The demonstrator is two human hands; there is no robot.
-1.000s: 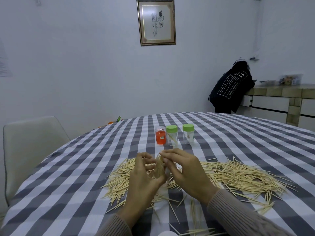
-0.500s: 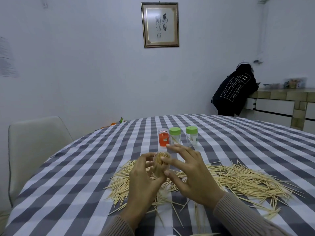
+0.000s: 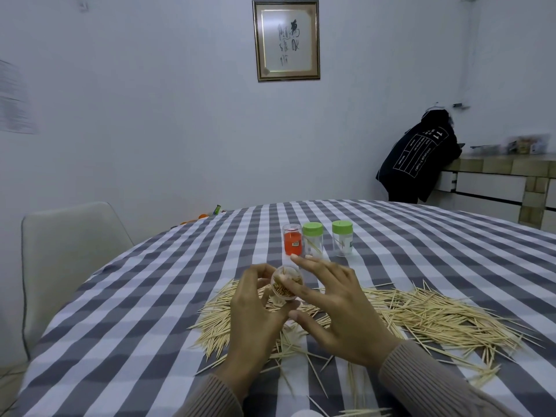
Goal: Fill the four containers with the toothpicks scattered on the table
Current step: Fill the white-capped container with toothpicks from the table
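My left hand [image 3: 255, 314] grips a small clear container [image 3: 286, 285] packed with toothpicks, its open mouth tilted toward me. My right hand [image 3: 337, 311] hovers just right of it with fingers spread, one finger touching the container's rim. A wide heap of loose toothpicks [image 3: 421, 314] lies on the checked tablecloth under and to the right of my hands. Further back stand a clear container with an orange label [image 3: 292, 239] and two clear containers with green lids [image 3: 313, 239] [image 3: 342, 238], each with a few toothpicks inside.
The round table [image 3: 144, 311] has a grey and white checked cloth. A pale chair [image 3: 69, 254] stands at the left. A person in a dark jacket [image 3: 418, 164] leans on a counter at the far right. A framed picture [image 3: 286, 40] hangs on the wall.
The container has turned so that its open mouth faces me. My right hand's fingers have come off it and spread apart.
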